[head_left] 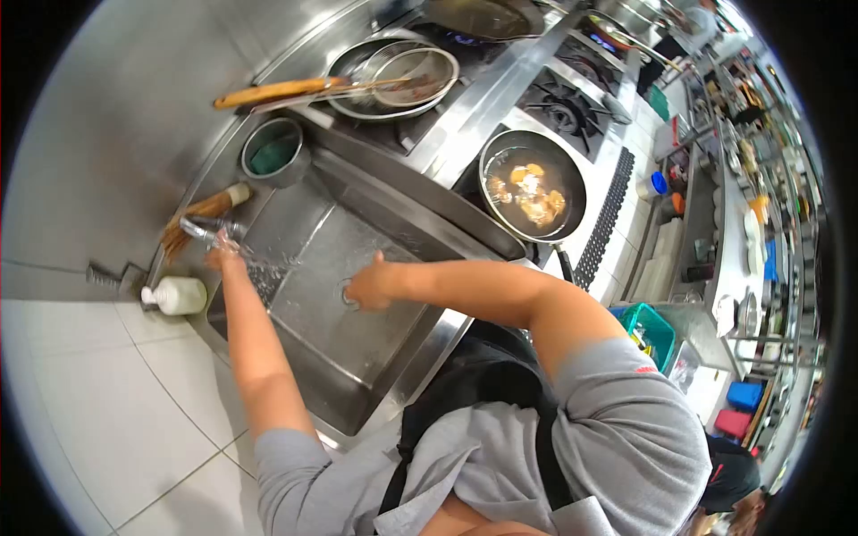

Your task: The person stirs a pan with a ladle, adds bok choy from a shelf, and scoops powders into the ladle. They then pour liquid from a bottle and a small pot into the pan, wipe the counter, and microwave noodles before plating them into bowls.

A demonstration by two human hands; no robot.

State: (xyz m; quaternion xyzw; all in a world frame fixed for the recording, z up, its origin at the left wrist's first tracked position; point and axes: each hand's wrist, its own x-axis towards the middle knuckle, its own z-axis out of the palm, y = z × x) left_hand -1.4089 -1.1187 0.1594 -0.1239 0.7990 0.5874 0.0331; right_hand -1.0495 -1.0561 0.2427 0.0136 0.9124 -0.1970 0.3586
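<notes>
My left hand (223, 252) is at the end of the metal faucet (198, 229), its fingers closed around the spout, partly hidden by splashing water. Water (273, 261) sprays from there into the steel sink (326, 380). Over the sink floor, beside the round drain (349, 291), my right hand (370, 282) is open with the thumb apart and holds nothing. A hand brush with straw bristles (210, 210) lies behind the faucet. On the sink's left corner sits a white pump bottle (177, 296).
A metal pot with a green pad (275, 154) stands at the sink's back corner. Beyond it, strainers with wooden handles (413, 79) rest over a pan. At right, a frying pan (534, 188) holds food pieces in liquid on the stove. Another person (728, 473) is at lower right.
</notes>
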